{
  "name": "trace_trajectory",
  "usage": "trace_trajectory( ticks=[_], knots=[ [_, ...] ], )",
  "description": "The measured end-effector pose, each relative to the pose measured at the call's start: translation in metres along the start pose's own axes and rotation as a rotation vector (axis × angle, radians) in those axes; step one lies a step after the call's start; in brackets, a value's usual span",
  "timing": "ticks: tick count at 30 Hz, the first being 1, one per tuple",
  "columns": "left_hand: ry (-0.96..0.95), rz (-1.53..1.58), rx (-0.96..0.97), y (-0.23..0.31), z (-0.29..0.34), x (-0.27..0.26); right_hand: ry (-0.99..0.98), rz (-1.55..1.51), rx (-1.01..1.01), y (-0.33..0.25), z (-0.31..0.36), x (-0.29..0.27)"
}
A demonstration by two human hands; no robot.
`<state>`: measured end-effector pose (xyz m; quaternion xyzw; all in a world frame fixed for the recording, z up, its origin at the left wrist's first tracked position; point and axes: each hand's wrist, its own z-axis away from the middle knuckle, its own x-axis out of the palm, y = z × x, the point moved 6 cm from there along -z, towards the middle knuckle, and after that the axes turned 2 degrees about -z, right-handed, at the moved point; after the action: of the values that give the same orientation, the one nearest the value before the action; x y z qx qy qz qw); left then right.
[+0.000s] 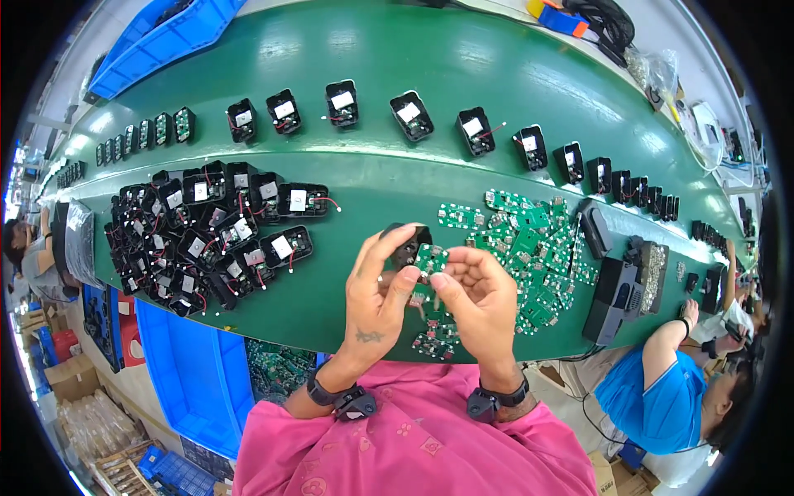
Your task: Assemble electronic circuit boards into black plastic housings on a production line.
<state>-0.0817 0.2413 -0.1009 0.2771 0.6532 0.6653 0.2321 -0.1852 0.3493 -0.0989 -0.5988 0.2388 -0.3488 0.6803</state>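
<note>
My left hand (370, 302) has its fingers curled round a small black plastic housing (404, 248), held up over the near middle of the green table. A green circuit board (431, 259) is pinched between my right hand's (480, 307) thumb and fingers, right against the housing's open side. My left thumb also reaches close to the board; whether it touches cannot be made out. Just beyond my right hand spreads a heap of green circuit boards (529, 256). Several more boards (436, 341) lie under my hands, near the table's front edge.
On the left is a heap of black housings (198, 192) with white parts and red wires. A row of similar housings (341, 103) curves across the back of the green table (463, 54). Blue bin (190, 372) below left; black device (612, 302) and a co-worker in blue (662, 388) right.
</note>
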Motion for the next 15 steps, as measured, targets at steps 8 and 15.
trace_trajectory(
  ticks=[8,15],
  knots=[
    [0.011,-0.145,0.168,-0.007,-0.002,-0.006,-0.045,0.052,0.048,-0.006,0.002,0.002],
    [-0.198,0.062,-0.042,-0.004,-0.001,0.007,-0.079,0.21,-0.023,-0.021,-0.009,-0.014]
  ],
)
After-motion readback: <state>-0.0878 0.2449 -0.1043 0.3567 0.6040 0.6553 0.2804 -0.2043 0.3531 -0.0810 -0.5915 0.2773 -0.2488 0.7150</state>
